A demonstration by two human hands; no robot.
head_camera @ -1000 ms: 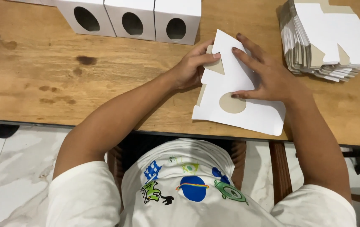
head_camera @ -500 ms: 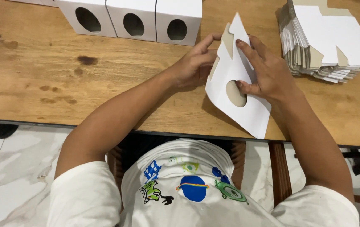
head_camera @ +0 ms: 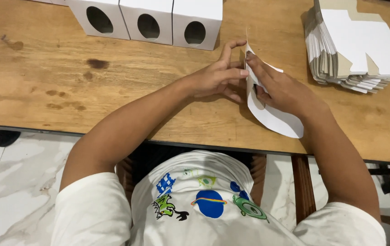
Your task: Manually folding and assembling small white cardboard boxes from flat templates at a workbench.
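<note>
Both of my hands were on one flat white carton blank (head_camera: 274, 119), which stood nearly on edge on the wooden surface (head_camera: 113, 100), near its front edge and right of centre. My left hand (head_camera: 215, 77) pressed against the blank's left face, fingers spread, index fingertip up at the top corner. My right hand (head_camera: 281, 89) lay over the right face, fingers curled across the panel so that the grip was clamped on the card from both sides. The oval window in the panel was mostly hidden under my fingers.

Judging by how things lay, this blank was only part-way: it was lifted and being opened out, but it had no box shape yet, and no flaps were tucked that I could see.

Further off to the right sat a thick stack of flat blanks (head_camera: 354, 50), white on top with brown card showing at the edges, well apart from my hands; plenty seemed left to fold.

At the far edge, left of centre, three finished white boxes (head_camera: 151, 20) stood touching in a row, each with a dark oval window facing me. A fourth may have been cut off at the left; I could not tell.
</note>
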